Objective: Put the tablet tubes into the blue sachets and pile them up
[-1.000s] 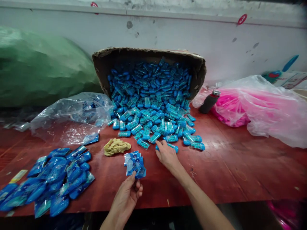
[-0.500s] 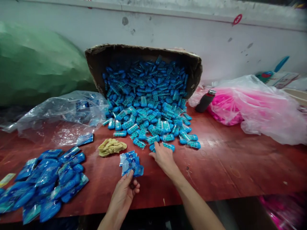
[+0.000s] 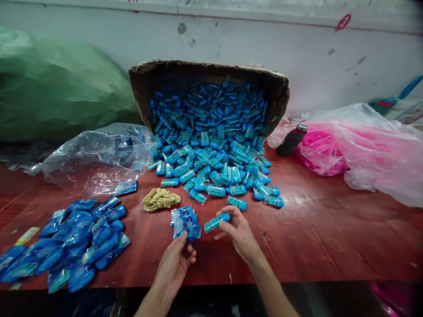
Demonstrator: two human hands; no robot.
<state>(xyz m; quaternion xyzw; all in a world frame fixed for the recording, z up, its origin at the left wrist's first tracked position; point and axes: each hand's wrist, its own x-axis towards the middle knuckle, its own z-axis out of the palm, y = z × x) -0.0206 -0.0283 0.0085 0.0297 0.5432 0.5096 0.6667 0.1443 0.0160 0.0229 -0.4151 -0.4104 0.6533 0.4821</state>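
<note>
My right hand (image 3: 238,231) pinches a small clear container of turquoise beads with a blue end (image 3: 216,222), lifted just off the pile. In my left hand (image 3: 176,257), thumb and fingers close on a printed blue packet (image 3: 190,229), which lies over or beside a few similar blue packets (image 3: 183,212). Behind both hands, a large heap of the same bead containers (image 3: 211,149) spills from a tipped cardboard box (image 3: 211,67) onto the red table (image 3: 297,237). A single container (image 3: 236,203) lies right beyond my right fingers.
Filled blue packets (image 3: 77,233) are piled at the left. A crumpled yellow cloth (image 3: 161,199) and a clear plastic bag (image 3: 95,154) lie behind. To the right stand a dark bottle (image 3: 292,141) and a plastic bag with pink contents (image 3: 330,149). A green sack (image 3: 62,83) fills the back left.
My right hand has drawn back from the pile's front edge with a bead container in its fingers, toward my left hand. My left hand still holds the packet. The view has shifted slightly left.
</note>
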